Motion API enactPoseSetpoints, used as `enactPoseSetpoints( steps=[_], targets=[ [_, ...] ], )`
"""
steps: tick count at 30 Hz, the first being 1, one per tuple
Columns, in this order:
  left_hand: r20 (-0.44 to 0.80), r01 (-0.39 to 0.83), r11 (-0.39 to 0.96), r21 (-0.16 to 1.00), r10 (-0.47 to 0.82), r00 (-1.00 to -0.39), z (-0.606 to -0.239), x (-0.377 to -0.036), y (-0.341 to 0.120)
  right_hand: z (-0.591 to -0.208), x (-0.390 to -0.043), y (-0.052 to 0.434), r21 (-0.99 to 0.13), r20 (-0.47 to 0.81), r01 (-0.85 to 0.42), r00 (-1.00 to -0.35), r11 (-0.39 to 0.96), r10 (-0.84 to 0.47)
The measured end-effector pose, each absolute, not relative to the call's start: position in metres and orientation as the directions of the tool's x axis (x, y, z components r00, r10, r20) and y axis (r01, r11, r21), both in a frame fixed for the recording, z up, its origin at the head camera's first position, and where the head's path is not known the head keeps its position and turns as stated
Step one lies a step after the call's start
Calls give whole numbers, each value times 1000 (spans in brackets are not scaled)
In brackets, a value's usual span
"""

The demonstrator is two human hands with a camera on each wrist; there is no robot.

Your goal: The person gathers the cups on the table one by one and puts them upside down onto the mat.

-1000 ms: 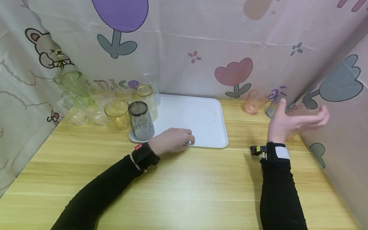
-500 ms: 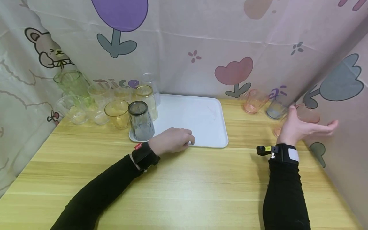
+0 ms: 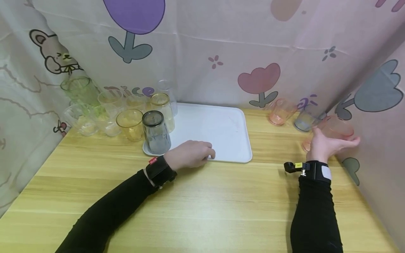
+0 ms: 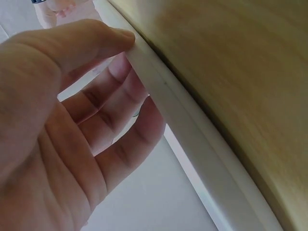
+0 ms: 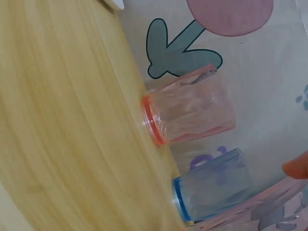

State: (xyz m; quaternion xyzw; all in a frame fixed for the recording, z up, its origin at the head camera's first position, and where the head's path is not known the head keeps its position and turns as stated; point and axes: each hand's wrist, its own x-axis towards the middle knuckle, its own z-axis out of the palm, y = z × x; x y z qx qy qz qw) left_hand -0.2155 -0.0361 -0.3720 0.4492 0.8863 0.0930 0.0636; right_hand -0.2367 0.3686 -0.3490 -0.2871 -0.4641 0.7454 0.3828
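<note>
In the head view, my left hand (image 3: 190, 154) is at the near edge of a white tray (image 3: 218, 130). The left wrist view has the thumb (image 4: 115, 41) on the outside of the tray's rim (image 4: 178, 106) and the fingers curled over its inner side, pinching it. My right hand (image 3: 329, 146) is at a pink glass (image 3: 340, 128) at the right, thumb on its left side and fingers stretched to the right in front of it. In the right wrist view only the thumb (image 5: 298, 166) shows, beside the pink glass's wall (image 5: 260, 211).
A blue glass (image 3: 305, 119) and an orange-pink glass (image 3: 280, 112) stand upright behind the right hand. A grey glass (image 3: 156, 135) and a pale yellow glass (image 3: 164, 112) stand at the tray's left end. Beyond are an amber glass (image 3: 130, 126), a green glass (image 3: 80, 91) and several clear ones.
My right hand has moved right and lower to the pink glass, then slightly left, its thumb now beside that glass. The left hand has stayed on the tray's edge.
</note>
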Motion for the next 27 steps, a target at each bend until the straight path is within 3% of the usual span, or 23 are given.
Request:
enactPoseSetpoints(
  steps=[14,27],
  targets=[
    [-53,789,581,200,811,-583,-372,-216,-29,-359,-233,381,-968,-115,-129,-539,-216,835],
    [-55,775,600,201,796,-602,-371,-213,-35,-359,-239,374,-966,-110,-140,-540,-218,834]
  ],
)
